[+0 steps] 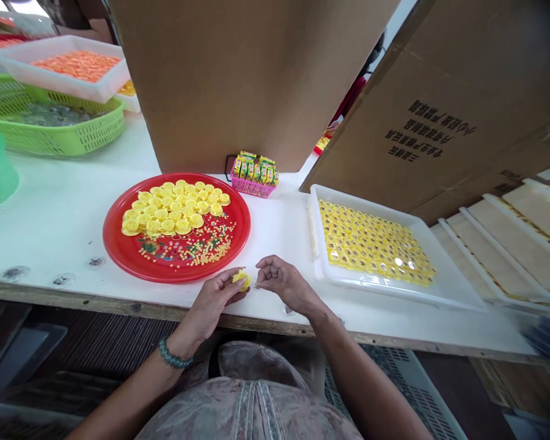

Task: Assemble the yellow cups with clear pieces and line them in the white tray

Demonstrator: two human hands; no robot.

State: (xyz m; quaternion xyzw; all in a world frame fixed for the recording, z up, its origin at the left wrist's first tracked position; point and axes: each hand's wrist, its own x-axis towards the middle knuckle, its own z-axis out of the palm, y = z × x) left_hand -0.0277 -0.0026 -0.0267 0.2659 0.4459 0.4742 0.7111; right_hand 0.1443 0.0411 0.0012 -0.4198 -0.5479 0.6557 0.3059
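Just in front of the table edge, my left hand [214, 300] pinches a small round yellow plastic piece [241, 279] between thumb and fingers. A bead bracelet circles that wrist. My right hand [288, 286] hovers close beside it, apart from the piece, with fingers curled and tips drawn together; whatever they may hold is too small to make out. Beyond my left hand lies a red round tray [114, 255] carrying a heap of similar yellow pieces [174, 208] and many tiny pale yellow discs [211, 249]. To the right, a white tray [456, 294] holds rows of yellow rounds with dark centres [376, 241].
A pink basket [255, 188] of little boxes stands behind the red tray, against upright cardboard [247, 85]. Another printed cardboard sheet [440, 122] leans at right above stacked white trays [499, 244]. Green baskets [87, 135] and a tray of orange pieces [112, 85] occupy the left.
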